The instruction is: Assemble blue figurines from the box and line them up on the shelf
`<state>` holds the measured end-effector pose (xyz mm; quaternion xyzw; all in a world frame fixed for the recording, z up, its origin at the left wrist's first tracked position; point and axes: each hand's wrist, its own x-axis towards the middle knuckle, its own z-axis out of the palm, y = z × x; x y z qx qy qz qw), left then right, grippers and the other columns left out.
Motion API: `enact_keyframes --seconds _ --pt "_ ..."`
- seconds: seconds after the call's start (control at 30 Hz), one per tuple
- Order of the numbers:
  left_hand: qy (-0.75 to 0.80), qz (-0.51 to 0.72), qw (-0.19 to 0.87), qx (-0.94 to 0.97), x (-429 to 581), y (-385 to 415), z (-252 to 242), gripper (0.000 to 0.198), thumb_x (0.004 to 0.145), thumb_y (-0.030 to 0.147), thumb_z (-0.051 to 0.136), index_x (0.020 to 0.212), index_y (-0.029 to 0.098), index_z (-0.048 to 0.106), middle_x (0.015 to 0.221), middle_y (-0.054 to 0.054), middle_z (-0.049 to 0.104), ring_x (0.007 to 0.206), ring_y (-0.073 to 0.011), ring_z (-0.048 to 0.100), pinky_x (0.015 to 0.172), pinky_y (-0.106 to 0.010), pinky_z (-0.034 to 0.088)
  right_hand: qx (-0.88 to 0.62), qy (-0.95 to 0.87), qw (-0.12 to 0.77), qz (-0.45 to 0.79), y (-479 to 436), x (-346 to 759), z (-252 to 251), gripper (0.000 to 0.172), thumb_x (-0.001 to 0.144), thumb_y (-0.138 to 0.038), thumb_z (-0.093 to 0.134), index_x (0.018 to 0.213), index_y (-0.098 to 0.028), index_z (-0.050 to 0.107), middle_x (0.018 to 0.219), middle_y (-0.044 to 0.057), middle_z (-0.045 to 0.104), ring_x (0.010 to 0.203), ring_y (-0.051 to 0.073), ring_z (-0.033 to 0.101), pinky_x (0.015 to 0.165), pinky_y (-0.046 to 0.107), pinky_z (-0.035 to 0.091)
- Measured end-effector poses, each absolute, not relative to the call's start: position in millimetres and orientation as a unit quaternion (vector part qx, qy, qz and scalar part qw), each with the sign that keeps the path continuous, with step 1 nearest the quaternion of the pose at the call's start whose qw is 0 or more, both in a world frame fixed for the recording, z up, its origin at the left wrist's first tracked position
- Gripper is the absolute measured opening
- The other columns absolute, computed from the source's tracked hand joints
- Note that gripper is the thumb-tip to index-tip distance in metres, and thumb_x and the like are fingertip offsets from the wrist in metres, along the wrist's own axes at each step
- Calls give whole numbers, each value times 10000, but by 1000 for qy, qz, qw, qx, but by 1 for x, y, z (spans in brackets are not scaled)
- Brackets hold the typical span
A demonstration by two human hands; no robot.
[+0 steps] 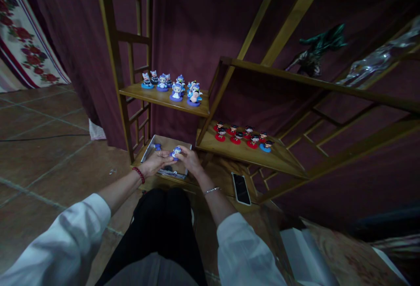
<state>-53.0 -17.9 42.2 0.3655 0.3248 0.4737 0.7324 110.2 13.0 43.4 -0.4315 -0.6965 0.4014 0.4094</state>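
Note:
A small purple-and-white figurine point(176, 152) on a round base is held between both hands above an open cardboard box point(173, 141). My left hand point(158, 162), with a red bead bracelet at its wrist, grips the figurine from the left. From the right, the fingers of my right hand point(189, 159) close on the same figurine. Another purple piece point(158, 146) lies inside the box, beyond my left hand. On the upper left shelf point(157, 99) stand several figurines point(176, 92) with purple and blue bases.
Several red-based figurines point(236, 137) and a blue-based one point(266, 146) stand on the right shelf point(229, 150). Below lies a phone point(241, 188). A dark green statue point(316, 51) and a clear glass one point(370, 65) occupy the top shelf. Wooden uprights point(113, 49) frame the left side.

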Motion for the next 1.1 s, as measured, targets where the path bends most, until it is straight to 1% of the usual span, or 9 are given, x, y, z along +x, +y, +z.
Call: enact_keyframes --seconds 0.23,0.4,0.53,0.67,0.8,0.93,1.1 --pt "314 470 740 365 -59 -22 49 204 658 28 669 858 69 661 886 -96 686 890 -179 634 936 -335 448 -404 -721 400 395 11 109 58 321 662 -302 628 971 -219 645 865 -15 668 822 160 602 821 289 445" --pt "300 453 750 376 -61 -22 50 224 673 43 664 895 67 662 905 -100 683 910 -176 629 949 -320 437 -399 -735 382 392 6 111 68 311 671 -312 605 964 -214 644 819 -18 659 772 150 591 769 271 452" --pt "303 457 748 375 -59 -24 52 214 661 28 667 870 76 664 915 -93 680 905 -172 629 949 -331 438 -411 -739 385 370 -2 111 76 287 671 -299 592 941 -220 645 817 -21 657 771 147 583 759 262 448" --pt "322 457 746 362 -55 -30 64 217 656 -2 656 857 77 665 877 -84 684 853 -156 639 940 -321 444 -420 -735 396 356 -8 111 81 273 679 -288 578 934 -217 643 834 -12 659 792 153 586 773 268 442" --pt "323 462 748 350 -53 -35 75 144 685 13 634 815 69 659 861 -86 682 823 -157 645 922 -328 458 -409 -738 404 352 -11 111 84 274 702 -289 549 946 -204 639 865 7 658 804 157 583 763 266 442" --pt "327 474 751 323 -53 -36 79 72 714 27 608 758 72 642 793 -76 679 780 -163 655 915 -354 464 -400 -745 405 348 -10 111 87 276 701 -280 546 949 -205 641 862 5 662 797 157 585 759 269 445" --pt "332 491 748 300 -52 -36 78 94 753 8 548 735 70 615 770 -81 673 763 -166 660 909 -381 468 -402 -752 404 332 -10 111 90 266 696 -260 553 942 -219 647 872 -4 672 814 165 594 785 284 444"
